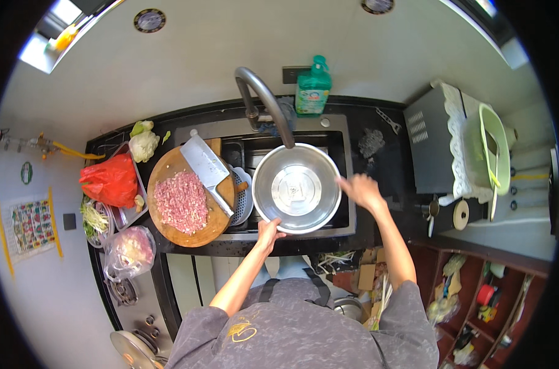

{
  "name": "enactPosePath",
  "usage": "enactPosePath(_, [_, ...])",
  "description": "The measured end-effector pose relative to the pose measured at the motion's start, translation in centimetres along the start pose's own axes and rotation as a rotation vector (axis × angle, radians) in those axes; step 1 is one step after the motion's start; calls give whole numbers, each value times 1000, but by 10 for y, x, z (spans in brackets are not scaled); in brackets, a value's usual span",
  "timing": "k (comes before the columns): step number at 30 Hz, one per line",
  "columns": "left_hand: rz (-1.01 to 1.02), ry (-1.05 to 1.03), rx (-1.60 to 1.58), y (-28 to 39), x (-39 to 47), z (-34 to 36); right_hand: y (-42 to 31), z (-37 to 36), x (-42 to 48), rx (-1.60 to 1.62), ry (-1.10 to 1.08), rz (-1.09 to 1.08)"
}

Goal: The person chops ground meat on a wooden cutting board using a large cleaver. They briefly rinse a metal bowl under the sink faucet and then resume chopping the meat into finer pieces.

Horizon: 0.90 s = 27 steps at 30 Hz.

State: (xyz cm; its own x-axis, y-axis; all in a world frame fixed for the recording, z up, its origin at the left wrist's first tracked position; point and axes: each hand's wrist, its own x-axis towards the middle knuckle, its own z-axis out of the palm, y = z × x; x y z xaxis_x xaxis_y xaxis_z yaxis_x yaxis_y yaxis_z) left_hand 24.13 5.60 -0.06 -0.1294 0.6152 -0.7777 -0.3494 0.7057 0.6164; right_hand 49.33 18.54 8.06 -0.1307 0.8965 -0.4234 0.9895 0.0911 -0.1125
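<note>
A shiny stainless steel bowl (266,189) is held over the sink (351,217), below the spout of the curved grey faucet (270,94). My left hand (268,236) grips the rim at the bowl's near left side. At its right side is my right hand (361,190), thumb spread from the other fingers and its tip at or just by the rim. Minced meat (181,203) lies spread on a round wooden cutting board (168,161) to the left. A cleaver (206,163) rests on that board's right part. Under the board's right edge, a light strainer basket (244,203) is partly hidden.
A green pump bottle (313,90) stands behind the sink. Steel wool (371,143) and a wrench (388,121) lie on the right counter, near a cloth-covered appliance (429,138). Leftward are a red plastic bag (111,182), a cauliflower-like vegetable (144,146) and a clear bag of food (130,251).
</note>
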Motion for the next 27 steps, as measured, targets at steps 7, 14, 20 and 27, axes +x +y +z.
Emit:
enactPosePath(7, [56,19,129,10,-5,-12,-121,-43,179,62,641,-896])
enactPosePath(14, [306,147,144,9,1,-5,-109,-22,181,-387,571,-798])
enactPosePath(20, [407,255,259,14,20,5,-61,2,88,486,700,-352])
enactPosePath(27, [662,395,271,24,34,33,-108,118,12,936,-30,-554])
